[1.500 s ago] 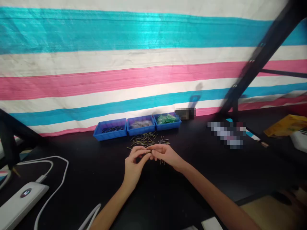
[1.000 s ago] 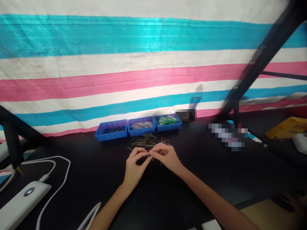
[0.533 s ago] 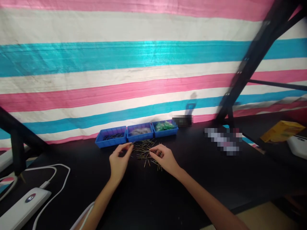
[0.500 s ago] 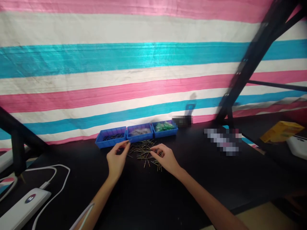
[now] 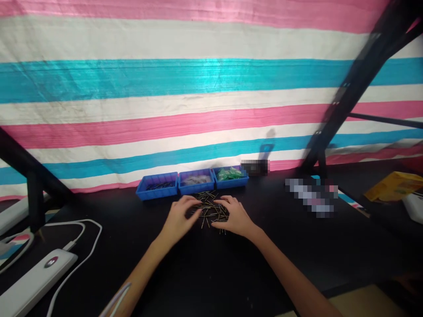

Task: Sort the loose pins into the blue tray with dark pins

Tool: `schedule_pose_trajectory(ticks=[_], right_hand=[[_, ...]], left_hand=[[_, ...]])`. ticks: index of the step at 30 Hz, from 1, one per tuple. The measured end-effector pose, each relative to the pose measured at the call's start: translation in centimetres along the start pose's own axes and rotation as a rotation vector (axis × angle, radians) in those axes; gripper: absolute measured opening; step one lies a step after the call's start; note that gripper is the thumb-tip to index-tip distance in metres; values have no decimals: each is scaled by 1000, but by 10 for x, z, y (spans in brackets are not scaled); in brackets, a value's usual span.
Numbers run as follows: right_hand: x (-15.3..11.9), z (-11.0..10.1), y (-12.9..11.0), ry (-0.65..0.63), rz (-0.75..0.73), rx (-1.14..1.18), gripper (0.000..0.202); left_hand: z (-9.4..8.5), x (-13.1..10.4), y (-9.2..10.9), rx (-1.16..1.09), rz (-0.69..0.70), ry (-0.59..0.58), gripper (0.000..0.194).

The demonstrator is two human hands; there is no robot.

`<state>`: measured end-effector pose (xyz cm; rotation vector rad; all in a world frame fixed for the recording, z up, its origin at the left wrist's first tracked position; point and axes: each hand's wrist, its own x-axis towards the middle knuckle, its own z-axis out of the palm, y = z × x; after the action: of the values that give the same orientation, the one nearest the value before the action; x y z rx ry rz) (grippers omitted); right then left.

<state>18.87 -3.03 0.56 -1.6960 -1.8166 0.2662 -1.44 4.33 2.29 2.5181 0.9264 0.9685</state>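
A loose heap of thin dark and brass-coloured rods (image 5: 207, 206), perhaps small drill bits, lies on the black table (image 5: 185, 273). My left hand (image 5: 181, 217) curves around the heap's left side, thumb and fingers apart. On the opposite side, my right hand (image 5: 236, 216) is likewise open, its fingertips at the rods. Both hands partly hide the heap, and neither is seen gripping a rod. Just behind stand three blue bins: the left bin (image 5: 157, 194) holds dark thin pieces, the middle bin (image 5: 197, 188) clear plastic bags, and the right bin (image 5: 233, 182) green packets.
A white power bank (image 5: 39, 281) with a white cable (image 5: 94, 246) lies at the left. Black frame posts (image 5: 343, 97) rise on both sides before a striped sheet (image 5: 198, 39). Blurred-out items and a yellow packet (image 5: 393, 186) lie at the right.
My left hand has moved right to the heap and its pinched fingers have parted. My right hand has opened and shifted slightly right. The view has turned a little.
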Motion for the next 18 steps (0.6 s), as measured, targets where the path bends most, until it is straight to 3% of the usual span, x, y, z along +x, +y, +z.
schedule_pose_trajectory(ticks=[2, 6, 9, 18], right_hand=[[-1, 3, 0, -41, 3, -40, 59], [-2, 12, -5, -69, -37, -67, 29], [-1, 19, -7, -33, -62, -73, 16], [2, 29, -1, 35, -54, -83, 12]], left_hand=[[11, -13, 12, 52, 19, -100, 18], [25, -29, 16, 73, -5, -182, 17], [28, -33, 15, 73, 8, -183, 18], [31, -32, 9, 97, 15, -135, 22]])
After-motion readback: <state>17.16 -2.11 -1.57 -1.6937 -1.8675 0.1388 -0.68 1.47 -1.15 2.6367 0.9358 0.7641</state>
